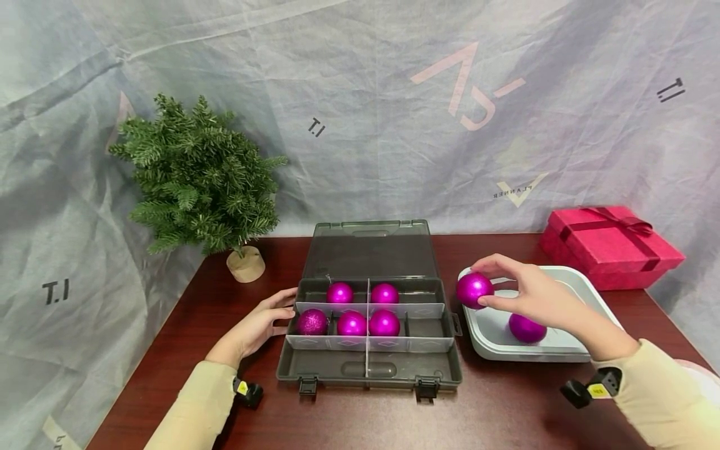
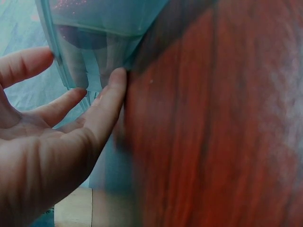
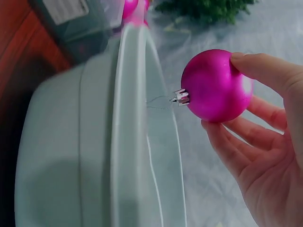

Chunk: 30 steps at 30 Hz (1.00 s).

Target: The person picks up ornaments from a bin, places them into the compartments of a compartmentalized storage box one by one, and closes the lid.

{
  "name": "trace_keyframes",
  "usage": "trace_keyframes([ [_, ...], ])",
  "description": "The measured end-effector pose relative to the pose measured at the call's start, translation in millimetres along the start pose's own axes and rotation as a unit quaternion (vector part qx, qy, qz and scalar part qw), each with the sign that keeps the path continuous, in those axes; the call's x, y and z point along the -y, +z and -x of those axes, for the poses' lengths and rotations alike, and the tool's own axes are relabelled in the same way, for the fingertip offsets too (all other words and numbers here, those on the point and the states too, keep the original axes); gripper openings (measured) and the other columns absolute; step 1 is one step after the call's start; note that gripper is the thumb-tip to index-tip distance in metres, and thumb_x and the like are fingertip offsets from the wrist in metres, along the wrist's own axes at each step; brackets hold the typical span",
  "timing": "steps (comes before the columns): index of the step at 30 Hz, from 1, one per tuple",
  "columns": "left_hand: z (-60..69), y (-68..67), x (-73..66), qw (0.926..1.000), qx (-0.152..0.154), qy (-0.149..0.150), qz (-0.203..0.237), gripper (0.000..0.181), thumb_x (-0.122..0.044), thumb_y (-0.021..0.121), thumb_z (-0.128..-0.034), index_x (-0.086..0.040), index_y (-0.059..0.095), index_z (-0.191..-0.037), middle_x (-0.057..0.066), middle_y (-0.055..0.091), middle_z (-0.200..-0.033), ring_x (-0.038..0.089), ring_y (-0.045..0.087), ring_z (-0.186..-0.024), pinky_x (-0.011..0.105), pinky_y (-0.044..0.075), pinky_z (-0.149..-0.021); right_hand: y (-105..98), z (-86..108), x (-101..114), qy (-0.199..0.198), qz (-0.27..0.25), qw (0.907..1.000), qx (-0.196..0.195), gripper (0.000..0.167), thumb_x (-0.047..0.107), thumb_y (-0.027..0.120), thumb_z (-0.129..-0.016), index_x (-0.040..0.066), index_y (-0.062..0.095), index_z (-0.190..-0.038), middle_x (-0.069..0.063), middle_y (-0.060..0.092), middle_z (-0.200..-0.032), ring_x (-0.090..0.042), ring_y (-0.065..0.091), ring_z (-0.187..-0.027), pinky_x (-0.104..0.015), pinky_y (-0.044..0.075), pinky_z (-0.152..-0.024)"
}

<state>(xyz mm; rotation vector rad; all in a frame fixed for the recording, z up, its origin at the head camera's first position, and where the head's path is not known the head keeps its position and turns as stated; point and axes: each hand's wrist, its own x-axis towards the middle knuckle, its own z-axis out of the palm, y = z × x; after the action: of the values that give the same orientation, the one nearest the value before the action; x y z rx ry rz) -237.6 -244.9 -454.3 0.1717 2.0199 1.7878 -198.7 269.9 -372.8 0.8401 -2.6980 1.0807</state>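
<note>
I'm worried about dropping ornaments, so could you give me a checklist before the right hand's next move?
1. Ball gripped by right hand: ok, pinched between thumb and fingers.
2. Lid open: ok, folded back.
3. Middle row's rightmost compartment vacant: ok.
4. Left hand at the box: ok, on its left side.
5. Tray emptied: not ok, another ball lies inside.
6. Held ball's silver cap firmly attached: cannot tell.

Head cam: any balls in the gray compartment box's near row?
No, the near row is bare; the box's five purple balls sit in its middle and far rows.
</note>
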Motion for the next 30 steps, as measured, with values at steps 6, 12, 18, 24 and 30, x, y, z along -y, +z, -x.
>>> trace_keyframes([
  [6, 0.2, 0.5, -0.1, 1.0000, -0.002, -0.001, 0.000, 0.064, -0.006, 0.051, -0.0997, -0.003, 0.028, -0.159, 0.025, 0.033, -0.157, 0.032, 0.047, -0.127, 0.056, 0.042, -0.103, 16, -13.0, 15, -0.014, -0.011, 0.9998, 0.011, 0.040, 0.021, 0.085, -0.086, 0.020, 0.062, -0.119, 0.010, 0.069, -0.110, -0.014, 0.066, -0.108, -0.040, 0.055, -0.090],
  [12, 0.1, -1.0, 0.9, 1.0000, 0.004, 0.001, 0.001, 0.064, -0.006, 0.051, -0.1003, -0.004, 0.028, -0.160, 0.025, 0.033, -0.157, 0.029, 0.049, -0.125, 0.053, 0.043, -0.102, 38, -24.8, 21, -0.034, -0.015, 0.9990, 0.023, 0.040, 0.017, 0.087, -0.083, 0.019, 0.064, -0.116, 0.011, 0.069, -0.107, -0.013, 0.067, -0.103, -0.044, 0.056, -0.088],
  [18, -0.7, -2.3, 1.3, 1.0000, 0.005, 0.005, 0.000, 0.064, -0.007, 0.051, -0.1006, -0.003, 0.027, -0.160, 0.026, 0.033, -0.157, 0.027, 0.050, -0.123, 0.052, 0.044, -0.101, 55, -31.3, 28, -0.026, 0.003, 0.9976, 0.065, 0.037, 0.020, 0.086, -0.084, 0.016, 0.064, -0.115, 0.010, 0.070, -0.103, -0.012, 0.067, -0.096, -0.043, 0.056, -0.083],
  [24, -0.3, -2.2, 1.1, 1.0000, 0.005, 0.005, -0.001, 0.064, -0.007, 0.051, -0.1006, -0.003, 0.027, -0.160, 0.025, 0.032, -0.157, 0.026, 0.051, -0.124, 0.052, 0.044, -0.101, 68, -35.4, 28, -0.059, 0.048, 0.9945, 0.072, 0.037, 0.018, 0.087, -0.081, 0.014, 0.067, -0.112, 0.008, 0.068, -0.097, -0.009, 0.063, -0.087, -0.035, 0.054, -0.075],
  [30, -0.4, -2.0, 2.2, 1.0000, 0.006, 0.004, 0.005, 0.064, -0.006, 0.051, -0.1000, -0.002, 0.027, -0.160, 0.026, 0.032, -0.157, 0.026, 0.051, -0.123, 0.052, 0.045, -0.101, 79, -35.7, 27, -0.084, 0.067, 0.9917, 0.071, 0.034, 0.016, 0.087, -0.080, 0.011, 0.070, -0.109, 0.005, 0.066, -0.102, -0.011, 0.063, -0.089, -0.034, 0.054, -0.077],
])
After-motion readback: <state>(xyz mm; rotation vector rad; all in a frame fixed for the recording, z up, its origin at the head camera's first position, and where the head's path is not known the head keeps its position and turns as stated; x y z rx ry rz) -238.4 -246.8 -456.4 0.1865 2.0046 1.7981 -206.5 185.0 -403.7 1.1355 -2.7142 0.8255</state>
